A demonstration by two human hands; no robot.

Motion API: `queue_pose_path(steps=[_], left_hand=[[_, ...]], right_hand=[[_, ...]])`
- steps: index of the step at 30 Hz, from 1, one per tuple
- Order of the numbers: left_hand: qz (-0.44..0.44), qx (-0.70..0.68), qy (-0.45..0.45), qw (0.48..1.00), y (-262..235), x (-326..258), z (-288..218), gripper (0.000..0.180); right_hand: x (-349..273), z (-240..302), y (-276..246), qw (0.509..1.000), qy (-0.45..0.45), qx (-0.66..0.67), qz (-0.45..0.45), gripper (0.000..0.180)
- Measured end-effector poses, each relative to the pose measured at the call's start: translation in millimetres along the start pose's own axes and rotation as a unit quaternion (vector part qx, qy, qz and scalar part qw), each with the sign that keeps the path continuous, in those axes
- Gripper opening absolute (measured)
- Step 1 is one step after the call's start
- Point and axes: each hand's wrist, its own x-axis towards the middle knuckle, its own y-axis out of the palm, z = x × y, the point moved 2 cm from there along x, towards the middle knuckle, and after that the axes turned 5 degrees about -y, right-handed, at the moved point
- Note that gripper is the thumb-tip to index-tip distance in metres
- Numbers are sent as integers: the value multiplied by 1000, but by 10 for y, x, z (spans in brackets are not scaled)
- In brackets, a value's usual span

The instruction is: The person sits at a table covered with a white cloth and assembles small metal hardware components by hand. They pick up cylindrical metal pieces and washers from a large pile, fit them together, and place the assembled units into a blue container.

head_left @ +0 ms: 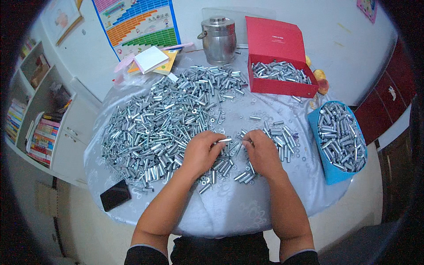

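My left hand (202,152) pinches a small shiny metal tube (225,140) between thumb and fingertips, at the right edge of a broad heap of metal tubes and bolts (150,128). Close by on the right, my right hand (263,152) has its thumb and fingers drawn together; whatever they hold is hidden. Loose metal tubes (243,177) lie below and between the two hands. A smaller group of tubes (285,139) rests just beyond my right hand, with flat washers (302,150) scattered beside it.
A blue bin (316,137) full of metal parts stands at the right. Behind it is an open red box (282,89), also filled. A steel pot (219,42), notebooks (151,59) and a plastic bag sit at the back. A dark phone (115,195) lies at the table's left front edge.
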Motion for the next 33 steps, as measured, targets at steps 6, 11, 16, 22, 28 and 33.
queue_pose_path(steps=[6, 11, 16, 22, 28, 33], left_hand=[[-19, -88, -109, 990, -180, -239, -83, 22], [-26, -123, -116, 985, -149, -312, -76, 22], [-25, -140, -114, 983, -131, -327, -62, 22], [-28, -156, -78, 984, -60, -332, 46, 21], [-31, -145, -52, 988, -71, -338, -11, 21], [-43, -239, -139, 960, -42, -354, -15, 20]], right_hand=[[24, 70, 17, 930, 106, 350, -42, 33], [40, 163, 105, 857, 85, 504, -64, 42], [52, 145, 171, 850, 110, 510, -72, 38], [31, 172, 252, 856, 111, 498, -84, 30], [36, 148, 292, 863, 116, 486, -75, 27], [-28, 185, 369, 915, 69, 396, -37, 16]])
